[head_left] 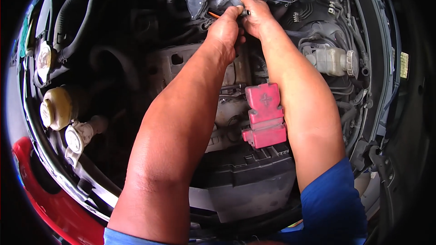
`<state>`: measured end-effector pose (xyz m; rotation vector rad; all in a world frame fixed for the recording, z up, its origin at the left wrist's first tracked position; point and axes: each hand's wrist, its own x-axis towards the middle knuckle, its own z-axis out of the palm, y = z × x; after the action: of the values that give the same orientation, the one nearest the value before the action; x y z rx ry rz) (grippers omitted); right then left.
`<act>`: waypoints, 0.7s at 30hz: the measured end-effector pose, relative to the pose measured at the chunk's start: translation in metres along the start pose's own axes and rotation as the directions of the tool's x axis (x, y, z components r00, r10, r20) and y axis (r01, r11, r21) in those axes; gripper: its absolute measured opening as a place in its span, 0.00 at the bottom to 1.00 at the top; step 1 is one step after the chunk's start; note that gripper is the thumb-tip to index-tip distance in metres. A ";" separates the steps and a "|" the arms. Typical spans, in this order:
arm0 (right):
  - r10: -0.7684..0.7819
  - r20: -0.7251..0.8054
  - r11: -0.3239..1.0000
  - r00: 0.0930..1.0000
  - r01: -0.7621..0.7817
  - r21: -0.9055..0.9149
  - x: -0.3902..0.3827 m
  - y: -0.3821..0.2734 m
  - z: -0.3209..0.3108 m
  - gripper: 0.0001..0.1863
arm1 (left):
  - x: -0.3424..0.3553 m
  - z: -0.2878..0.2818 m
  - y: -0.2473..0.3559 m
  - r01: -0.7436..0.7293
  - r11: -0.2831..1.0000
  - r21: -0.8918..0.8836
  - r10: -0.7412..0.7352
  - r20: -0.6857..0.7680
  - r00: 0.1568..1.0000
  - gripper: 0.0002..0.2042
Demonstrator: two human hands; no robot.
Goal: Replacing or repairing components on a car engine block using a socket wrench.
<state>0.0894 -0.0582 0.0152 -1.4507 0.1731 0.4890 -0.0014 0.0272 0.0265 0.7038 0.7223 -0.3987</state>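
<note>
Both my hands reach deep into an engine bay, close together at its far side. My left hand (223, 31) is closed, its thumb stretched toward my right hand. A slim orange and black piece (213, 14) shows beside its knuckles, perhaps a tool handle; the rest is hidden. My right hand (257, 12) curls its fingers at the right end of a grey metal housing (220, 2). A flat rounded metal plate (195, 1) forms the housing's left end. Between my hands pokes a small dark round end (248, 12). What my fingertips grip is mostly hidden.
A red plastic terminal cover (265, 115) sits between my forearms above a black box (254, 190). Fluid reservoirs stand right (331, 61) and left (56, 108), with a white filler neck (78, 137) nearby. Thick hoses (81, 13) run far left; cables and pipes crowd the far right.
</note>
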 end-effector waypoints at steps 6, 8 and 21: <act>-0.026 -0.087 0.999 0.996 0.022 -0.039 0.005 0.005 0.000 0.19 | 0.001 0.004 -0.001 -0.008 0.999 -0.052 0.008 -0.008 1.000 0.17; -0.048 -0.141 0.998 0.989 0.040 -0.058 0.008 0.009 0.000 0.22 | 0.003 0.006 -0.001 0.006 0.996 -0.085 -0.010 -0.048 0.999 0.16; -0.194 -0.227 0.921 0.954 0.098 -0.377 0.009 0.011 0.007 0.32 | 0.009 0.005 -0.004 0.050 0.991 -0.126 -0.053 -0.023 0.998 0.14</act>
<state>0.0915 -0.0489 0.0027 -1.8762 0.1870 0.2081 0.0049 0.0198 0.0213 0.5731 0.7847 -0.3884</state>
